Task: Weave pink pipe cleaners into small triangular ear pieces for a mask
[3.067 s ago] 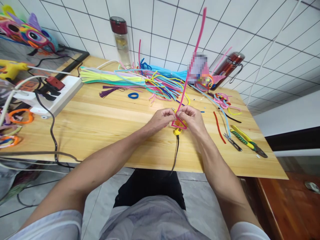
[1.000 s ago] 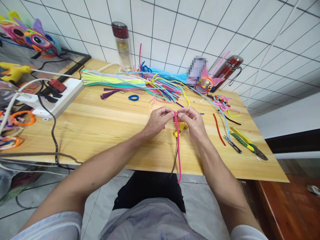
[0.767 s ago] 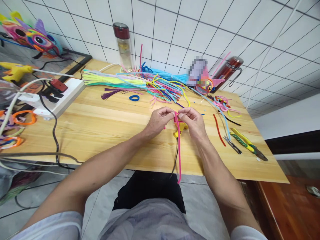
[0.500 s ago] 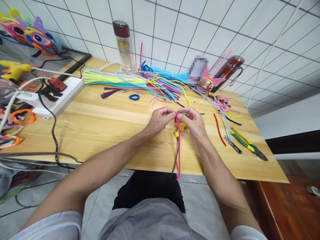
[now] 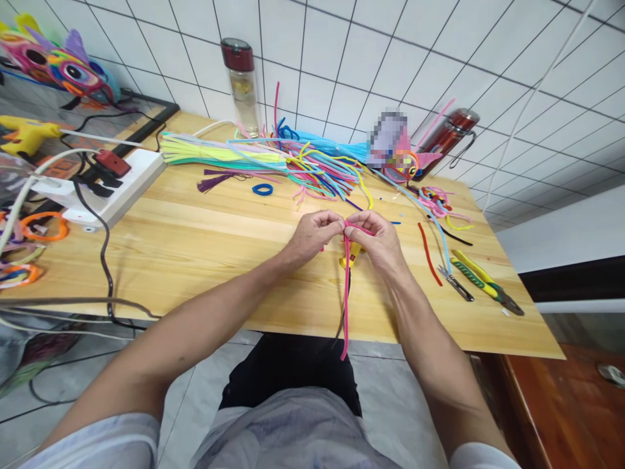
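Note:
A pink pipe cleaner (image 5: 346,299) is pinched between my left hand (image 5: 317,236) and my right hand (image 5: 374,236), whose fingertips nearly meet above the table. Its long end hangs straight down past the table's front edge, while a short stretch lies across my right fingers. Behind it, partly covered by my right hand, is a yellow tool (image 5: 352,255) with a dark cord running towards the front edge; it looks like a glue gun. Beyond my hands lies a pile of mixed-colour pipe cleaners (image 5: 325,172).
Green-handled pliers (image 5: 483,281), small snips (image 5: 456,284) and a red pipe cleaner (image 5: 430,254) lie at right. A glass bottle (image 5: 243,91) and red flask (image 5: 446,140) stand by the wall. At left are a power strip (image 5: 122,192) and another yellow glue gun (image 5: 27,135).
The pink pipe cleaner has turned at the fingertips: a stretch now lies across my right fingers, and its hanging end has swung slightly left and lower. My hands have barely moved.

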`<act>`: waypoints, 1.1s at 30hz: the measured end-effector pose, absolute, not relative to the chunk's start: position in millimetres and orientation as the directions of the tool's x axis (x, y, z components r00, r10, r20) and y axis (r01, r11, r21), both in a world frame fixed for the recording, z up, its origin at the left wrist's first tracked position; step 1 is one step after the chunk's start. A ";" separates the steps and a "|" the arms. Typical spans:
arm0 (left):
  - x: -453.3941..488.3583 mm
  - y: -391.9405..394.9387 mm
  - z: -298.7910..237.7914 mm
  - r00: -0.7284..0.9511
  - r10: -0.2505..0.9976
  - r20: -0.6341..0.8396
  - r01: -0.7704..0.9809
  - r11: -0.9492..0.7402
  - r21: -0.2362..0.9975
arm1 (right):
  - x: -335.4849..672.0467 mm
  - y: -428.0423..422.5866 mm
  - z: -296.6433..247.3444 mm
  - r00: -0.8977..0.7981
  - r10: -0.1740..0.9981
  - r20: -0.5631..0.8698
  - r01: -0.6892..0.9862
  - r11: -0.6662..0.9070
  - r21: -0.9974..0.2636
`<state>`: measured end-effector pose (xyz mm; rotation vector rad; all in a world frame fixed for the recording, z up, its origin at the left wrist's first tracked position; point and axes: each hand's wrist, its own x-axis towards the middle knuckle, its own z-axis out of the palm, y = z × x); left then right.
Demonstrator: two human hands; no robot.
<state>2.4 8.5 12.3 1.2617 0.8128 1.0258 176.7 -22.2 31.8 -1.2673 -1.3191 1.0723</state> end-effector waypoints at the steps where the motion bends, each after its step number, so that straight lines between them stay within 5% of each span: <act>1: 2.5 8.7 12.1 0.355 0.933 0.053 -0.159 0.005 0.987 | 176.9 -22.1 31.5 0.021 0.997 0.068 0.133 0.065 -0.989; 21: 1.2 11.1 9.4 0.406 0.908 0.102 -0.139 -0.049 0.989 | 180.1 -20.8 27.9 0.021 0.999 0.050 0.106 0.048 -0.993; 33: 1.4 9.7 11.0 0.272 0.957 0.099 -0.203 -0.044 0.978 | 179.1 -22.9 36.3 0.094 0.995 0.031 0.085 0.024 -0.996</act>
